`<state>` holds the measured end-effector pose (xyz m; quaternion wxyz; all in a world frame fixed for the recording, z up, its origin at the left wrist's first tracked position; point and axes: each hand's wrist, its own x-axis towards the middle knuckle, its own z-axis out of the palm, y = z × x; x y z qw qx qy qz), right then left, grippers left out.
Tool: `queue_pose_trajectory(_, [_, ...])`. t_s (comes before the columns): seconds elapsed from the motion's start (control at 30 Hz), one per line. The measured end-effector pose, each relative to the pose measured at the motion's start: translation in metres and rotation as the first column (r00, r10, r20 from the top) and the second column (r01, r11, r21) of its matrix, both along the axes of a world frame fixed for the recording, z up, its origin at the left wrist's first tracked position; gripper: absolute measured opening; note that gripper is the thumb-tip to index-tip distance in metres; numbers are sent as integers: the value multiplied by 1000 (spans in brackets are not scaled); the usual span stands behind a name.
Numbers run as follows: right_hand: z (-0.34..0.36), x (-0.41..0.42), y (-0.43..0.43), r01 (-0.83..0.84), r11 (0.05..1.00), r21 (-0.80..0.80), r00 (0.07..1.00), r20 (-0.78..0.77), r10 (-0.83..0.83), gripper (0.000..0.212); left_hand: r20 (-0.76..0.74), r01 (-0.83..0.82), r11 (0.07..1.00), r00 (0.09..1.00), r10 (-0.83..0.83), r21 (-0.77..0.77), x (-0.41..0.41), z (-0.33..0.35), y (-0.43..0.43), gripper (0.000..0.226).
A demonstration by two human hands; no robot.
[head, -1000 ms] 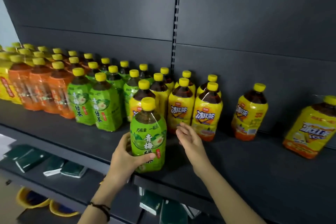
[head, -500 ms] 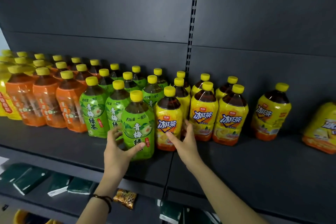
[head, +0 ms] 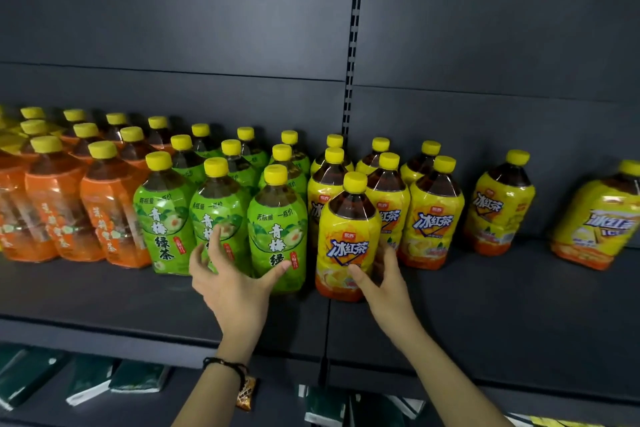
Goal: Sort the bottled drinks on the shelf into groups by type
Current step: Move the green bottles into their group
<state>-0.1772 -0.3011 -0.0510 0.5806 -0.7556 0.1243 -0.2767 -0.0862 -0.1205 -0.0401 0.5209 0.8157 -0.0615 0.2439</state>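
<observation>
A dark grey metal shelf (head: 104, 291) runs across the middle of the frame, backed by matte grey panels (head: 173, 10) and split by a slotted upright (head: 354, 45) just right of centre. The shelf board shows a seam below that upright.

Along the shelf stand bottled teas, all with yellow caps. At the left edge are the orange-label bottles (head: 52, 215), several rows deep. Beside them, left of centre, stand the green-label green tea bottles (head: 162, 222). Right of the seam are the yellow-label iced black tea bottles (head: 433, 222), with one yellow bottle (head: 498, 208) standing apart further right and a tilted yellow pack (head: 599, 222) at the right edge.

The left hand (head: 235, 284) is spread open in front of the green row, its thumb touching the front green bottle (head: 277, 236) and its fingers against the next one; it grips nothing. A dark cord bracelet (head: 225, 366) circles the wrist. The right hand (head: 384, 284) wraps loosely round the lower part of the front yellow bottle (head: 346, 239), which stands upright at the shelf's front, thumb on the label and fingers behind.

On the lower shelf (head: 207, 402) at the bottom of the frame lie dark green packets (head: 138, 380) and a small orange wrapper (head: 246, 395).
</observation>
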Motion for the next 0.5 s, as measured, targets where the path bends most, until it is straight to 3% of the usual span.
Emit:
queue_pose_trajectory(0.2, [-4,6,6,-4,1000,-4,1000,3,4,69,-4,-23,1000,1000,23,16,8,-2,-12,125])
queue_pose_trajectory(0.33, [2,17,11,25,999,-47,1000,-8,-25,70,54,-56,997,997,53,62,14,-8,-11,124])
queue_pose_trajectory(0.5, [3,17,7,31,995,-95,999,-37,-35,74,0,-22,1000,1000,22,10,12,-2,1,114])
